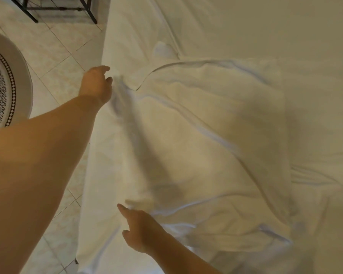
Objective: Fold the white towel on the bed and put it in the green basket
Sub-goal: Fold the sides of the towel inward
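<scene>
The rumpled white cotton towel (206,135) lies spread on the white-sheeted bed (285,26). The left hand (96,85), at ten o'clock, seems to pinch its corner, though blur hides the grip; the right hand (141,232), at six, reaches with fingers loosely apart, holding nothing. White on white, either hand could gather sheet along with towel.

head view, looking steeply down, close over bed (246,26)
</scene>
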Demonstrator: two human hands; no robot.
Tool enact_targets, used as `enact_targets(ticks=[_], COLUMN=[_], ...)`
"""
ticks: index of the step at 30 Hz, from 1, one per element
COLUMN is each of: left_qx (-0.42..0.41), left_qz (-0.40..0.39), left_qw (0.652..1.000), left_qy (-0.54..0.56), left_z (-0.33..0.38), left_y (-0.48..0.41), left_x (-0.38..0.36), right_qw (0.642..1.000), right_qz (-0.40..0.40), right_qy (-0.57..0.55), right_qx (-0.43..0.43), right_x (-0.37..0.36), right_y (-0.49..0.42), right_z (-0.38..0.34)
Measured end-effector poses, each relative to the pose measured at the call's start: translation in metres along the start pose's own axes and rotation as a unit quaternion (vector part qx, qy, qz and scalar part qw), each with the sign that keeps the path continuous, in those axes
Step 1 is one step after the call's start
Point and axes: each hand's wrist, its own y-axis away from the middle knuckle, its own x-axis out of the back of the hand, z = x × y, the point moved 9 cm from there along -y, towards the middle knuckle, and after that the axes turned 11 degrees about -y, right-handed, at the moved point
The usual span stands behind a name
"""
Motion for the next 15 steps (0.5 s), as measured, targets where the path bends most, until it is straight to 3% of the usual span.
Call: enact_targets(ticks=[9, 15], left_qx=[-0.013, -0.042], left_qz=[-0.037, -0.045], left_qw=[0.999, 0.998], left_qy=[-0.014, -0.016], left_z=[0.011, 0.054], left_y=[0.038, 0.057], left_x=[0.002, -0.002], right_qw=[0.994, 0.979], right_qz=[0.108, 0.195], right_qy=[0.027, -0.062], right_qx=[0.024, -0.002], right_x=[0.061, 0.126], right_y=[0.039, 0.082], right_z=[0.025, 0.069])
